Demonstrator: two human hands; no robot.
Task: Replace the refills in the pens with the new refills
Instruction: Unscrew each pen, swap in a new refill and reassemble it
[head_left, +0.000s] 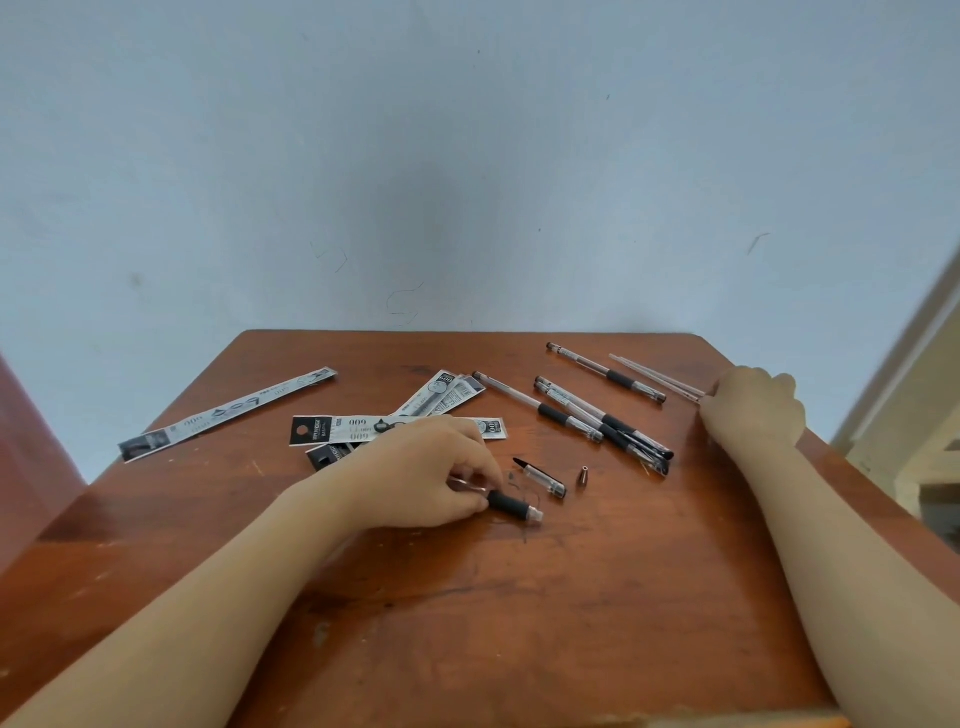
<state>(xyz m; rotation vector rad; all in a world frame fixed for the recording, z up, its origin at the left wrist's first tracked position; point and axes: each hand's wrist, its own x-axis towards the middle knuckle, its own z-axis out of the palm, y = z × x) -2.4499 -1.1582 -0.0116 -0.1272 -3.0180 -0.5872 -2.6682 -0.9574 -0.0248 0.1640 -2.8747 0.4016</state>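
My left hand (431, 470) holds an open pen barrel (511, 504) with a black grip, low on the wooden table (519, 597). Beside it lie the pen's cap (543, 478) and its small metal tip cone (584, 475). My right hand (750, 405) is at the table's right edge, its fingers pinching the end of thin clear refills (654, 376). Several capped pens (597, 415) lie between the hands. Refill packets (400, 428) lie behind my left hand, partly hidden by it.
One long refill packet (223, 413) lies apart at the left, near the table's edge. A pale wall stands right behind the table. A doorframe or ledge shows at the far right, past the table.
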